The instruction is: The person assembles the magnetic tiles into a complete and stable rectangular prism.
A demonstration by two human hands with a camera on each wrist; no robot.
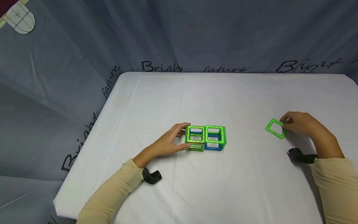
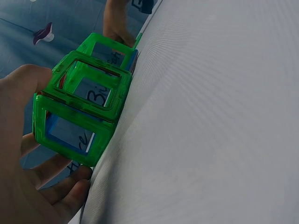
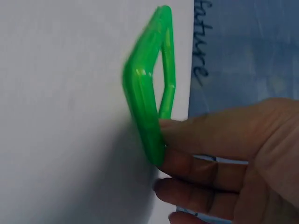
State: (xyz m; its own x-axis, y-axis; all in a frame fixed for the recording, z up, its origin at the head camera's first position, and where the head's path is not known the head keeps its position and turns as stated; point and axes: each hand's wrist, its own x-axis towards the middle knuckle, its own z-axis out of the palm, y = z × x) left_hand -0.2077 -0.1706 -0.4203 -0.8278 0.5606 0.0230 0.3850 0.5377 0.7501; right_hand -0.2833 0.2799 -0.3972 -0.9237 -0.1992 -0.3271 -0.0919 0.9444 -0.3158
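Two joined cubes of green and blue magnetic tiles stand side by side on the white table. My left hand holds the left cube, its thumb at the near side and its fingertips at the far corner. In the left wrist view, the open frames of the cubes show a little red inside. Well to the right, my right hand pinches one loose green square magnetic tile by its edge. The right wrist view shows this tile tilted, with the thumb and a finger on its lower corner.
A white cloth covers the table. Grey curtain with handwritten words hangs along the back and left edges. Black wrist devices sit under both forearms, close over the table.
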